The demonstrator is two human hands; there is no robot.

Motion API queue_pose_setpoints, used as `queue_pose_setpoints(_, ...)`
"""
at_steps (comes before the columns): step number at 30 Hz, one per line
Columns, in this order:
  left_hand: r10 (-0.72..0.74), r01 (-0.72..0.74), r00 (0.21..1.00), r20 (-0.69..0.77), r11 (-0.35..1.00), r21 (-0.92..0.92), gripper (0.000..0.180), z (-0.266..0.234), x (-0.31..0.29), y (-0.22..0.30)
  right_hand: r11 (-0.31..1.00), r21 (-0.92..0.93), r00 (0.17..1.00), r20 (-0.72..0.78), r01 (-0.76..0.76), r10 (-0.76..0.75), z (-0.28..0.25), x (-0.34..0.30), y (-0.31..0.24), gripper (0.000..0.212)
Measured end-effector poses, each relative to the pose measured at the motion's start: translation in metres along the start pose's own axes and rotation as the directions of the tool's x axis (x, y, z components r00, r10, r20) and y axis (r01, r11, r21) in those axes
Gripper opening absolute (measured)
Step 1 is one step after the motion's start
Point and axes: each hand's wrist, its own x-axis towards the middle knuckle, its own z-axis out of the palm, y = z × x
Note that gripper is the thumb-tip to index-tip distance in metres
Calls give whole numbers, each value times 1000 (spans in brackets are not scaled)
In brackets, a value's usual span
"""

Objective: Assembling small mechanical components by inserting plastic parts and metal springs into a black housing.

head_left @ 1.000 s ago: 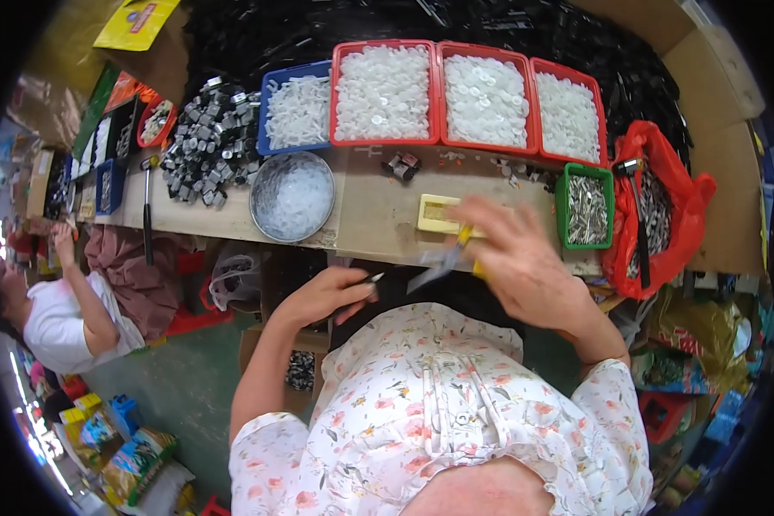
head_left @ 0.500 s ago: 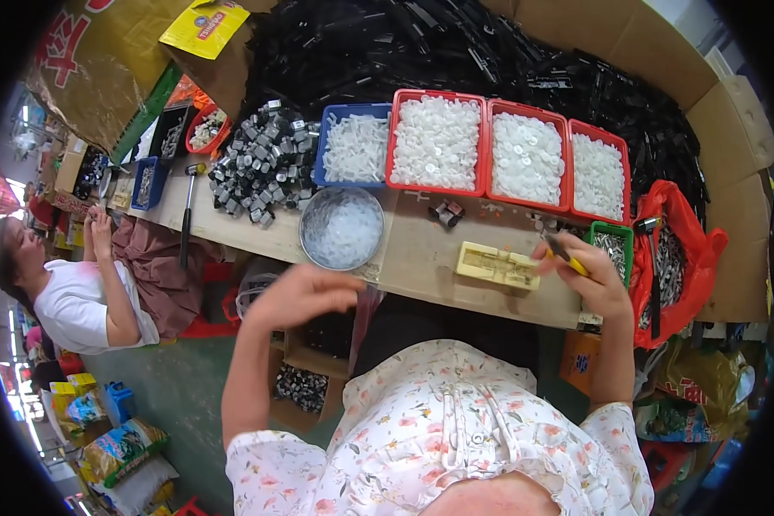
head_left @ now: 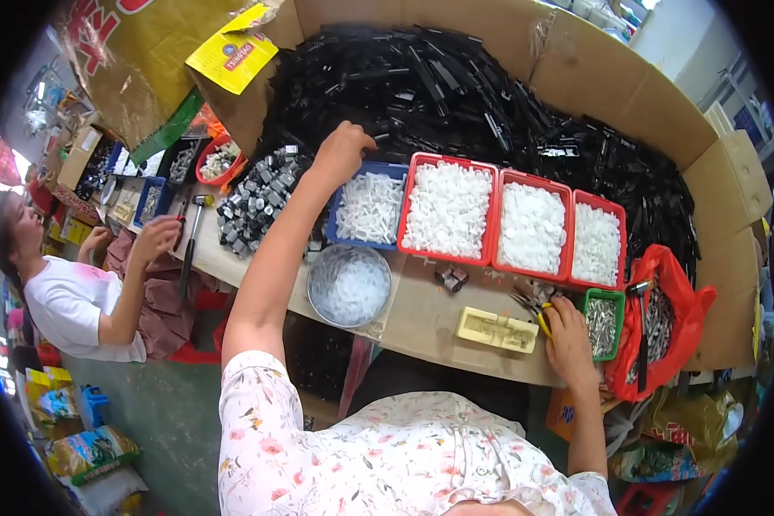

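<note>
Your light-brown workbench, a blue tray and three red trays, a metal bowl near you, a cream fixture, yellow-handled pliers, a green tray on your right, a hammer and parts heap on your left

Black parts heaped at upper centre: hard plastic in appearance, smooth, glossy, with bright reflections. Carton wall behind: brown cardboard, matt, creased. Red tray at centre: smooth moulded plastic, slight sheen; its white pieces look like semi-translucent plastic. Round bowl below: grey metal, smooth rim. Worktop: matt, scuffed; wood or board, cannot be determined. Cream block at lower centre right: plastic in appearance, dull finish. Pliers alongside: smooth yellow grip covering, apparently plastic. Red bag at right: thin plastic film, shiny, crumpled.
</note>
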Motion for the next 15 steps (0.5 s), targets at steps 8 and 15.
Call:
queue_pose_setpoints(8,129,-127,992,1,976,175,15,-23,6,1,987,158,999,13,41,-43,-24,2,0,52)
queue_pose_setpoints(15,-96,11,969,-229,938,-347,14,-85,-40,90,916,394,990,-137,78,-25,-34,9,-14,37)
